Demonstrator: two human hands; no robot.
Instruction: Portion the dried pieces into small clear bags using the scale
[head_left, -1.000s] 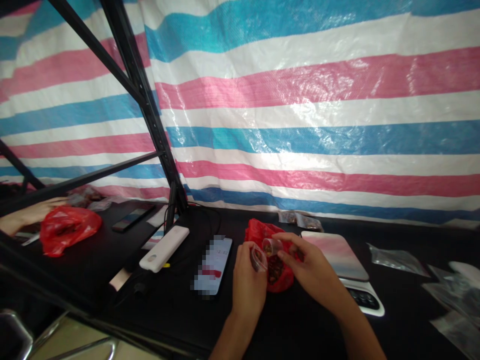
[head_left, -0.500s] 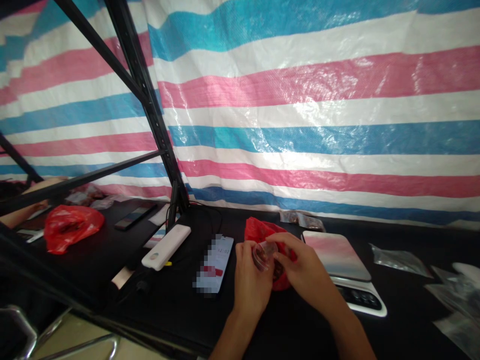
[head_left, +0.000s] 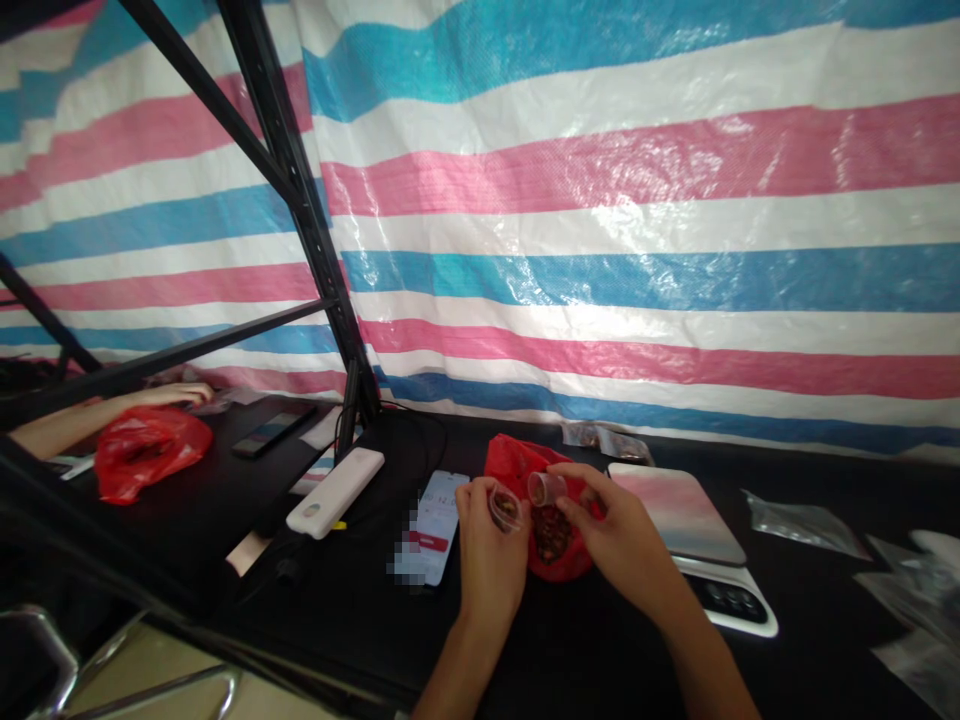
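My left hand (head_left: 489,550) is closed around a clear round plastic cup (head_left: 506,508) with some brownish bits inside. Between its thumb and fingers, my right hand (head_left: 611,525) pinches a smaller clear plastic cup (head_left: 546,488), tilted over an open red plastic bag (head_left: 517,455). Small reddish-brown dried pieces (head_left: 553,535) fill the bottom of the bag, which stands on the black table below both hands. The two cups are apart, a short way from each other.
A digital scale (head_left: 679,515) stands to the right, with clear bags (head_left: 806,522) beyond it. Left lie a phone (head_left: 439,525) and a white power bank (head_left: 336,492). Past the black metal frame (head_left: 300,200), another person's hand (head_left: 187,393) reaches over a second red bag (head_left: 154,450).
My hands have moved apart, and the small cup in my right hand is now separate from the cup in my left. The other person's hand has reached farther right.
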